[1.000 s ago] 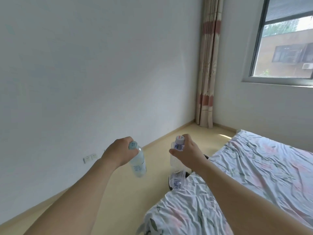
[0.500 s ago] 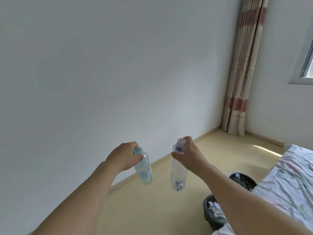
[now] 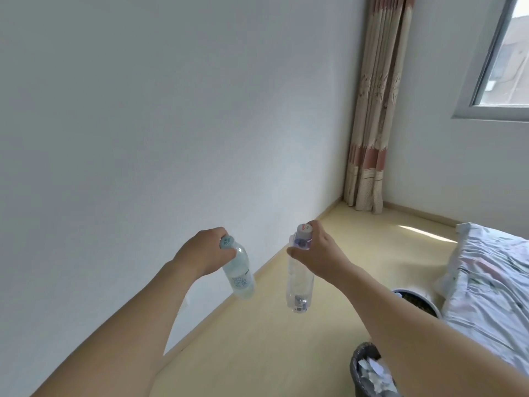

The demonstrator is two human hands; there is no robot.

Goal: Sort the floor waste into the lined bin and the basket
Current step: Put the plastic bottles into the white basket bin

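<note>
Indoors, left hand [image 3: 206, 251] grips a pale-blue bottle [image 3: 239, 274], right hand [image 3: 320, 253] a clear bottle [image 3: 299, 277], above the floor [image 3: 257, 345] near the bin [image 3: 369, 373].

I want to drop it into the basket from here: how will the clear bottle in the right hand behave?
The clear bottle looks empty, so probably light and apt to bounce. The right hand holds only its neck, so it may swing. Round-bodied, it would likely roll if it misses the basket.

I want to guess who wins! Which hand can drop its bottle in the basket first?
Probably the right hand. It grips the clear bottle by its neck on the same side as the basket beside the bed. The left hand, holding the frosted bottle, is farther away, toward the wall.
</note>
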